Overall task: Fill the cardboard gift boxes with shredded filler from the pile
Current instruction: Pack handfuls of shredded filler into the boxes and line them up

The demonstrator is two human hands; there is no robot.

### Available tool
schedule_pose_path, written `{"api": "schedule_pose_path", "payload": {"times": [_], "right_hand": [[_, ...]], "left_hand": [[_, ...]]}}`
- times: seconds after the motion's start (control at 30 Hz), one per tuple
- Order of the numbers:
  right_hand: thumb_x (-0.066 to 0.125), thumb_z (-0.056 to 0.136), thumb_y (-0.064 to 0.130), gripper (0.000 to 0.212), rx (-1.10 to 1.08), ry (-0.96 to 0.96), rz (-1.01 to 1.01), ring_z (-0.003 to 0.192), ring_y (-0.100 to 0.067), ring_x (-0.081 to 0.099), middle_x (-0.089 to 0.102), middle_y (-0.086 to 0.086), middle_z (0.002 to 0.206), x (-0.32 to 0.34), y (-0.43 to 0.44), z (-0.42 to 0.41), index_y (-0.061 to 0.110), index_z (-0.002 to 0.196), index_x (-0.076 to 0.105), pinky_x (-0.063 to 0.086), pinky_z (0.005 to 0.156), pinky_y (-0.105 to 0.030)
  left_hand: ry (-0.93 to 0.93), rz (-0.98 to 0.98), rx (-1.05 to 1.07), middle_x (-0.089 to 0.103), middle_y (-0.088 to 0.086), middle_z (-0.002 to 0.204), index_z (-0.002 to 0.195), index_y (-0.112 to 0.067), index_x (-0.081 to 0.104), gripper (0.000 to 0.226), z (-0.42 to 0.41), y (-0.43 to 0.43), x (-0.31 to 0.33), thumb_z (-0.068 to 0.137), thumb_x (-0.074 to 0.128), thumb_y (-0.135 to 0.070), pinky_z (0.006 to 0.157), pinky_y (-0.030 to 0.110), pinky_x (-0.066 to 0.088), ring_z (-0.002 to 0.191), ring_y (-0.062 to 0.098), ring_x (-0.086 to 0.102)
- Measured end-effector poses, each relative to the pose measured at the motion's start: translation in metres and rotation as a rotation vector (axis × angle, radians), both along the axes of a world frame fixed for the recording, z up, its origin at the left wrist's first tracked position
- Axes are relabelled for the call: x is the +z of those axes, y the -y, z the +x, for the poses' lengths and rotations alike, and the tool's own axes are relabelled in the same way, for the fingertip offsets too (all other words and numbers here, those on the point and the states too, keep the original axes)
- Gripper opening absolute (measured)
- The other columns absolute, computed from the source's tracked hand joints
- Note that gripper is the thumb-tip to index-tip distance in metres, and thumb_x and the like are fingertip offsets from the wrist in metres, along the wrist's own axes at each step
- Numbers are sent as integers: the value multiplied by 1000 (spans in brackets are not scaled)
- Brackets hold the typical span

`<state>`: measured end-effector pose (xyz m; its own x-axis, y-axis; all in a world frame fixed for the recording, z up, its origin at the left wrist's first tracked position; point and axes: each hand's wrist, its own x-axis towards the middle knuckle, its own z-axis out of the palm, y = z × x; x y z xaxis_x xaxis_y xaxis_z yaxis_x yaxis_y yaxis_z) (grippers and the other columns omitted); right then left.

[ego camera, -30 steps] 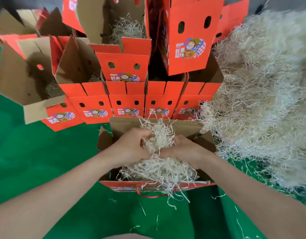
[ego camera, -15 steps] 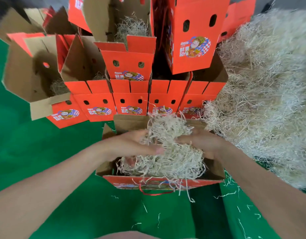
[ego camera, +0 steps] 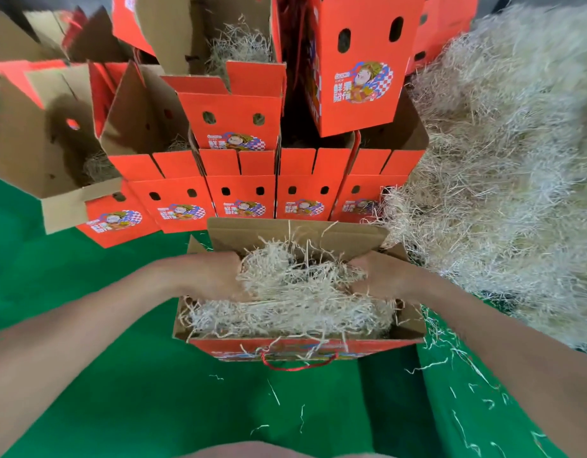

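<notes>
Head view: left hand (ego camera: 216, 276) and right hand (ego camera: 383, 276) sit inside box (ego camera: 302, 349) walls; fingers buried in filler (ego camera: 285, 309), state unclear.

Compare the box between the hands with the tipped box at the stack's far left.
The near box stands upright, opening upward; the tipped box leans with its opening toward the camera. The near box brims with shredded filler; the tipped box holds only a small clump. The left hand and right hand reach into the near box; none touches the tipped box. Both are red outside, brown inside, flaps open.
</notes>
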<state>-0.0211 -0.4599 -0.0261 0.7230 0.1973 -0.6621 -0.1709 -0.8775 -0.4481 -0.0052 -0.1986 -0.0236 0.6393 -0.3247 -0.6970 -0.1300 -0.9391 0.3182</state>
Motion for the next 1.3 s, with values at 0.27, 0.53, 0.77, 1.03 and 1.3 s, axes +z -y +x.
{"api": "schedule_pose_path", "payload": {"times": [0.27,0.53,0.77,1.03,1.3], "right_hand": [[48,92,12,26,254,22,-359,80,-17,53,61,-14,102,7,12,15,-5,111,57,36,52,-17],[67,83,27,72,342,-276,-283,125,-22,45,44,-3,137,6,-4,32,9,142,29,40,99,-30],[46,86,0,33,505,0,-466,45,-11,34,38,-1,57,-27,-13,37,15,58,38,26,37,-18],[47,91,5,14,546,38,-401,53,-12,43,47,-2,68,-40,-29,34,2,90,60,36,47,-24],[54,91,35,39,-123,393,38,41,-7,55,60,0,55,-21,-2,21,8,64,61,43,43,-13]], "left_hand": [[44,271,-340,42,-4,54,66,-11,46,31,5,-2,-6,90,53,-30,41,21,32,43,10,38],[-32,140,-370,50,4,74,91,0,49,17,19,57,-5,94,44,-16,53,32,45,60,18,53],[12,535,-525,55,7,72,105,2,63,29,33,45,-20,86,41,3,50,30,45,62,20,54],[-398,252,-84,28,15,149,143,-4,25,75,29,58,-69,88,57,-43,81,38,56,114,34,55],[-120,-133,-233,52,-8,129,125,-25,55,38,34,29,-42,91,52,-42,94,28,41,114,13,52]]}}
